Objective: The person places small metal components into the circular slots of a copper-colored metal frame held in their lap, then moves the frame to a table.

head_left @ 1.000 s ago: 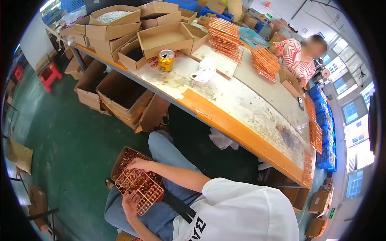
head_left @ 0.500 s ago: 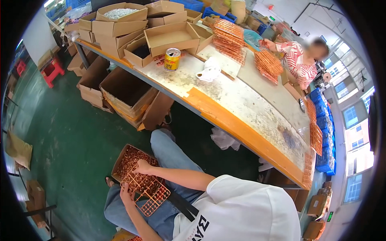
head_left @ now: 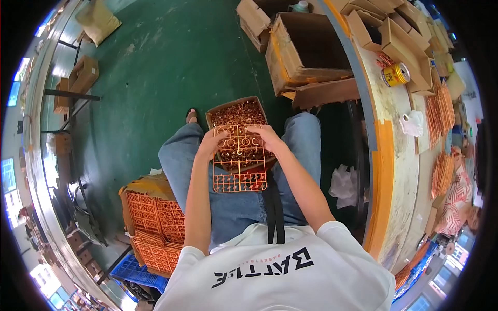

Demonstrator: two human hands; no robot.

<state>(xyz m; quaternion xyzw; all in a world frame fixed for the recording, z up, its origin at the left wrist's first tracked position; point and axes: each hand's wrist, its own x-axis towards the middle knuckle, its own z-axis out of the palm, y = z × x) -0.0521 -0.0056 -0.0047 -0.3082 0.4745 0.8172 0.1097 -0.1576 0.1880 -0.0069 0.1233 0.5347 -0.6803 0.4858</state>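
A copper-coloured plastic sprue frame (head_left: 239, 162), with rings along its upper part and a fine grid at its lower end, is held over my lap. My left hand (head_left: 211, 141) grips its upper left side, and my right hand (head_left: 267, 136) closes on the upper right, fingers over the ring sections. Beneath its upper half, a cardboard box (head_left: 209, 120) between my legs is filled with small loose copper-coloured parts (head_left: 244, 111). The frame hides part of the box's near side. Whether a loose piece is between my fingers is too small to tell.
At my left, a carton (head_left: 124, 205) holds stacked copper-coloured frames (head_left: 155, 217), beside a blue crate (head_left: 136, 276). A workbench (head_left: 385, 171) on my right bears a yellow can (head_left: 396, 74), a white plastic bag (head_left: 411, 123) and open boxes. A large carton (head_left: 311, 41) stands ahead; a person (head_left: 456, 207) sits across the bench.
The view has swung round, so the bench now lies at the right and the box straight ahead. My right hand has shifted to the frame's right side, opposite my left.
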